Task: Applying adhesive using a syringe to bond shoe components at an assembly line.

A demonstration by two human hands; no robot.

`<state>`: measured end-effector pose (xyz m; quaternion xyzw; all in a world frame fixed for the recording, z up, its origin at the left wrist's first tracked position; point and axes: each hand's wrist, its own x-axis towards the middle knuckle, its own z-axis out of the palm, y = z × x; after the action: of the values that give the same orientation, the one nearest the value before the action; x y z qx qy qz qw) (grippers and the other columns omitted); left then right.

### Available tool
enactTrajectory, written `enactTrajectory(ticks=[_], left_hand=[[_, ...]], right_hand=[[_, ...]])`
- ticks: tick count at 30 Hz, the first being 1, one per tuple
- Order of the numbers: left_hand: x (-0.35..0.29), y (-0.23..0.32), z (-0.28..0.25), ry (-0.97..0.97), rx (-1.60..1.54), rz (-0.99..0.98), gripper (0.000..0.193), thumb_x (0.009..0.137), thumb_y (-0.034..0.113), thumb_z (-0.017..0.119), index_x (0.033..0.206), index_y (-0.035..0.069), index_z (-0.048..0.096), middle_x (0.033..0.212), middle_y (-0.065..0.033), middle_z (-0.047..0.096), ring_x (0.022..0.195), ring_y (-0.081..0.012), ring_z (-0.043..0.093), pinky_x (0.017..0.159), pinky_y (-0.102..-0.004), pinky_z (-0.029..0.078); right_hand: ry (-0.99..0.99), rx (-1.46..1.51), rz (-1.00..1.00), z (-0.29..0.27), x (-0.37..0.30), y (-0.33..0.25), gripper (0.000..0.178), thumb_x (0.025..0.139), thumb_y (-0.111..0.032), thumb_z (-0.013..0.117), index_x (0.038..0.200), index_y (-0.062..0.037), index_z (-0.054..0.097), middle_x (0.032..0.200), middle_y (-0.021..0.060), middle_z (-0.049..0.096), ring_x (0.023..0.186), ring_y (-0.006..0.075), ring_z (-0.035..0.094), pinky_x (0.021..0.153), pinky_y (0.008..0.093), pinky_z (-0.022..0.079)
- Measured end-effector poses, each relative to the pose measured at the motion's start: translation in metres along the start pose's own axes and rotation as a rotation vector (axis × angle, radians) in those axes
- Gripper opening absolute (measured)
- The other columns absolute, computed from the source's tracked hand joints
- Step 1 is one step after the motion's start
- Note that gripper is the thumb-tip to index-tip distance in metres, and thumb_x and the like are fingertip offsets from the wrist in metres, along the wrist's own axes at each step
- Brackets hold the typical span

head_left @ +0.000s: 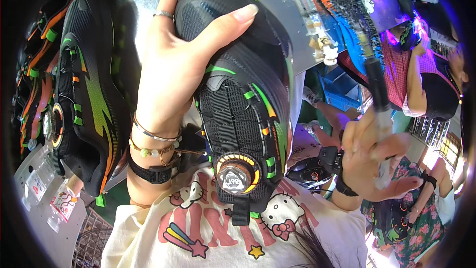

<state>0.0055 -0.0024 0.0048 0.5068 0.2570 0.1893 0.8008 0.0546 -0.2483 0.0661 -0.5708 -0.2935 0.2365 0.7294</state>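
Observation:
My left hand (pixel 183 54) is closed round the toe end of a black sports shoe (pixel 243 99), thumb across its top. The shoe has green and orange accents, a webbing strip down its tongue and a round dial near the ankle opening, which points toward my chest. On the right, my right hand (pixel 374 151) is curled round a slim, brush-like tool (pixel 378 87), dark with a clear lower part. Motion blurs this hand and the tool, so the tool's exact kind is unclear. The tool stands apart from the shoe, its far end near a blue strip crusted with black bits (pixel 349 15).
A matching shoe (pixel 89 94) stands at my left, with more shoes (pixel 37 79) beyond it. Clear plastic packets (pixel 37 183) lie on the left surface. At the right, a co-worker in a checked red top (pixel 396 69) sits near a blue box (pixel 339 87); another wears floral cloth (pixel 421 218).

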Motion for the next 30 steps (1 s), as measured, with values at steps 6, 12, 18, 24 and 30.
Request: enactTrajectory(ticks=[6, 12, 18, 24, 30], left_hand=[[0.002, 0.014, -0.015, 0.294, -0.054, 0.08, 0.047, 0.08, 0.008, 0.079, 0.121, 0.002, 0.057, 0.101, -0.0099, 0.068, 0.087, -0.0143, 0.067, 0.076, -0.0259, 0.055], [0.01, 0.019, -0.031, 0.468, 0.851, 0.835, 0.041, 0.08, 0.002, 0.073, 0.12, 0.004, 0.062, 0.126, -0.0085, 0.06, 0.12, -0.0239, 0.052, 0.104, -0.0373, 0.04], [-0.035, 0.06, -0.005, -0.774, 1.081, 0.699, 0.098, 0.057, 0.066, 0.081, 0.13, 0.005, 0.058, 0.146, -0.0153, 0.045, 0.137, -0.0371, 0.04, 0.116, -0.0536, 0.02], [-0.018, 0.055, 0.022, -0.64, 1.349, 0.882, 0.08, 0.048, 0.021, 0.088, 0.123, 0.011, 0.061, 0.113, -0.0068, 0.063, 0.099, -0.0303, 0.058, 0.089, -0.0423, 0.047], [-0.037, 0.04, 0.036, -0.473, 1.128, 1.052, 0.062, 0.055, 0.021, 0.088, 0.11, 0.008, 0.065, 0.107, -0.0066, 0.066, 0.096, -0.0271, 0.061, 0.09, -0.0403, 0.046]], right_hand=[[0.154, -0.476, -0.05, -0.044, 0.02, 0.002, 0.046, 0.098, -0.048, 0.047, 0.11, -0.0041, 0.056, 0.084, 0.0092, 0.051, 0.077, 0.0211, 0.051, 0.062, 0.028, 0.043], [0.083, -1.579, -0.191, -0.104, 0.068, 0.012, 0.027, 0.093, -0.014, 0.058, 0.119, -0.0123, 0.066, 0.089, 0.0081, 0.057, 0.084, 0.0234, 0.055, 0.078, 0.0366, 0.045], [0.035, -1.72, -0.118, -0.126, 0.067, 0.014, 0.033, 0.093, -0.018, 0.058, 0.125, -0.0171, 0.065, 0.101, 0.008, 0.058, 0.093, 0.0269, 0.054, 0.084, 0.0407, 0.044], [0.165, -1.623, -0.304, -0.091, 0.037, 0.019, 0.043, 0.084, -0.028, 0.071, 0.126, -0.0187, 0.064, 0.136, 0.0107, 0.051, 0.118, 0.034, 0.048, 0.1, 0.044, 0.038], [0.122, -0.424, -0.159, -0.028, -0.01, 0.065, 0.104, 0.071, -0.032, 0.087, 0.15, -0.0042, 0.026, 0.144, 0.0162, 0.045, 0.138, 0.0289, 0.038, 0.113, 0.042, 0.031]])
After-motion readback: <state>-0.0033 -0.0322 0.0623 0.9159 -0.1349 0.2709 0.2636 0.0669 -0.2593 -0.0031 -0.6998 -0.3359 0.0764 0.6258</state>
